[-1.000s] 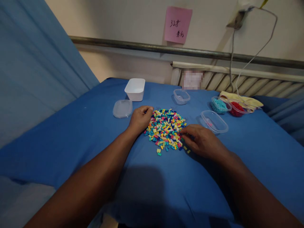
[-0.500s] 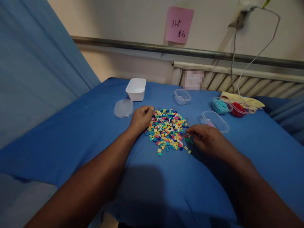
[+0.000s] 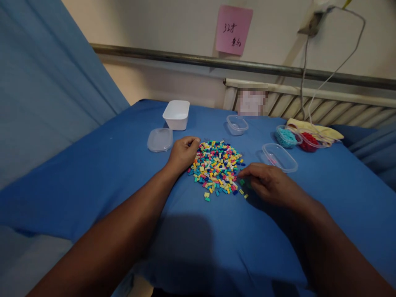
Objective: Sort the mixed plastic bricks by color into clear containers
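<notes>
A pile of small toy bricks [image 3: 216, 167] in many colours lies on the blue-covered table. My left hand [image 3: 184, 153] rests against the pile's left edge, its fingers curled and thumb pressed to the index finger; whatever may be between them is hidden. At the pile's right edge is my right hand [image 3: 269, 181], index finger stretched towards the bricks and thumb lower and apart, with no brick visible in it. A few loose bricks lie under and beside its fingertips. Just behind this hand stands a clear shallow container [image 3: 286, 159] with a few pinkish bricks inside.
A white tub [image 3: 177, 123] and a clear lid [image 3: 160, 140] are at the back left. Further right stand a clear container [image 3: 237, 127], a container of turquoise bricks [image 3: 287, 138] and one of red bricks [image 3: 308, 142], beside a yellow cloth [image 3: 324, 131]. Cables hang behind.
My right hand has moved slightly left, its index fingertip now at the pile's edge over where loose bricks lay. The left hand stays in place against the pile.
</notes>
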`<state>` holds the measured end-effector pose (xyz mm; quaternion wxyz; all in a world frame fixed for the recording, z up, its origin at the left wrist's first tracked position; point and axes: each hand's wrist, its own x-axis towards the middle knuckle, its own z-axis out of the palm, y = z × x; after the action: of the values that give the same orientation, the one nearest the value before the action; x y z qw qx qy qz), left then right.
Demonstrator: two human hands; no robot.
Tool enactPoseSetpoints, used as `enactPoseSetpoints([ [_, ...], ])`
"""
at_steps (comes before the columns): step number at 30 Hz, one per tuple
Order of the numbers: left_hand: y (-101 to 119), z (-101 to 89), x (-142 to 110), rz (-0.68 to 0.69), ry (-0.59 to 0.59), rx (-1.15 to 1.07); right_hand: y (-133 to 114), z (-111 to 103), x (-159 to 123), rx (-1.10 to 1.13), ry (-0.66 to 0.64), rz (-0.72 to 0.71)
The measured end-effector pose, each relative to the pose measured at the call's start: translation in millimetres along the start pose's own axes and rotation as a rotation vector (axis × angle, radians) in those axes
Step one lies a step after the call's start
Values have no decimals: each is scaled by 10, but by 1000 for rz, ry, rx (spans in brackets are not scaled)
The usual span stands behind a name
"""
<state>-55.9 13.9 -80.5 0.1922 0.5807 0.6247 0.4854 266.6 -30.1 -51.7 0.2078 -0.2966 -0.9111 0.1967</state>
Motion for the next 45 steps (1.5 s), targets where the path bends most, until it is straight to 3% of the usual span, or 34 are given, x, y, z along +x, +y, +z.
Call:
enactPoseSetpoints([
  [8,-13,7,9,-11,-6,6,-24,41,-6,56,-43,19],
  [14,5,0,-1,-16,-6,23,-2,117,60,-12,41,62],
  [19,-15,6,4,-16,-16,40,-5,217,153,-103,-44,105],
  [23,-28,13,5,-4,-31,61,-67,178,216,-188,-128,154],
  [29,-31,3,2,-6,-41,77,-109,134,199,-148,-136,223],
  [37,-28,14,2,4,-51,73,-247,102,244,-223,-220,195],
  [45,-33,6,0,15,-45,77,-263,108,196,-181,-195,250],
])
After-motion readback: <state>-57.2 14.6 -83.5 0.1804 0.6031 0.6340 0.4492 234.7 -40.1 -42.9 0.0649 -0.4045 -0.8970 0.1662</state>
